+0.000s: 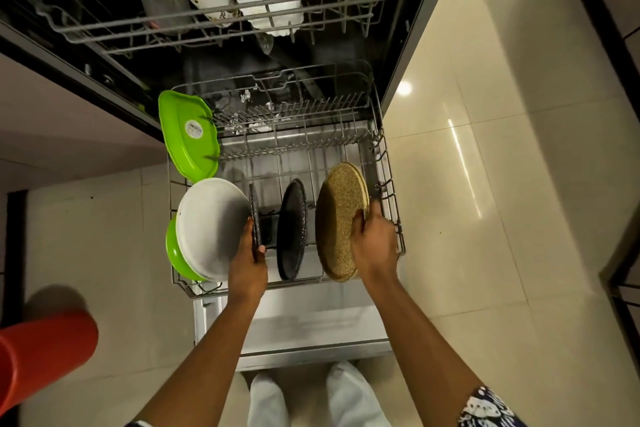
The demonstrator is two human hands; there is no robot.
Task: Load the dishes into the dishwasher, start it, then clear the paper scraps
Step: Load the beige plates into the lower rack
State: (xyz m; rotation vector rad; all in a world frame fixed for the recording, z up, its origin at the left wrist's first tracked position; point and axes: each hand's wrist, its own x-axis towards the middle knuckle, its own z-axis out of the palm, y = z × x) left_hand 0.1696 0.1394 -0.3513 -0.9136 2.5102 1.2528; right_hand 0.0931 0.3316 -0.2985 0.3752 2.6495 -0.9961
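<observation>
Pale glossy floor tiles [485, 184] surround an open dishwasher [311, 326] with its lower rack [389, 196] pulled out; the left hand [247, 260] curls round the near edge of a thin dark speckled plate [254, 208], held upright between a white plate [211, 225] and a standing black plate [292, 229]; the right hand [374, 239] grips the rim of a tan speckled plate [341, 218], upright at the rack's right side; a green tray [188, 146] at the rack's back left corner carries a round sticker [194, 129], its print too small to read; small white paper scraps [245, 96] lie at the back of the rack.
</observation>
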